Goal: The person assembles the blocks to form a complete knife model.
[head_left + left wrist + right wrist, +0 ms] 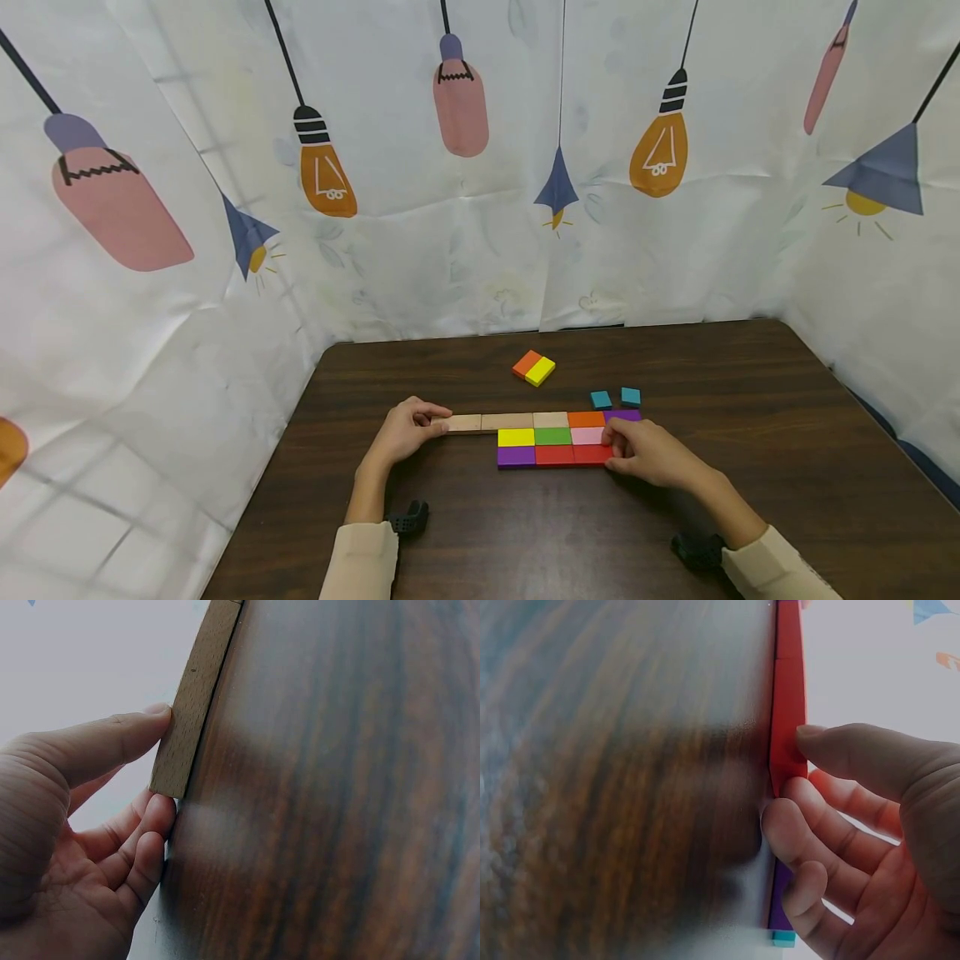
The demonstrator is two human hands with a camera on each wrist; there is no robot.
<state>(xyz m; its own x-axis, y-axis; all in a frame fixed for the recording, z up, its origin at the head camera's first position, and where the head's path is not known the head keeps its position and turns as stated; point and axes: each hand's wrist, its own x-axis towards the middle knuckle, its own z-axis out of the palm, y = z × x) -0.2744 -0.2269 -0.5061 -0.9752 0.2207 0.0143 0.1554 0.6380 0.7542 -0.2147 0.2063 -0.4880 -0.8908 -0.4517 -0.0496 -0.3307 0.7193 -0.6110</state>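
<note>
Flat coloured and plain wooden blocks lie edge to edge on the dark table. My left hand (403, 432) is at the left end of the top row, where a plain wooden block (462, 423) sticks out past the rows below. In the left wrist view, thumb and curled fingers pinch the end of this wooden block (187, 712). My right hand (654, 454) is at the right end of the bottom row. Its thumb and fingertips pinch the end of a red block (789, 727), partly covering it. Next to it are a pink block (587, 436) and a purple block (622, 415).
Behind the rows lie two small teal blocks, one left (601, 400) and one right (630, 397). Farther back, an orange block (527, 363) touches a yellow block (541, 372). A printed white curtain (465, 250) hangs behind the table (420, 367).
</note>
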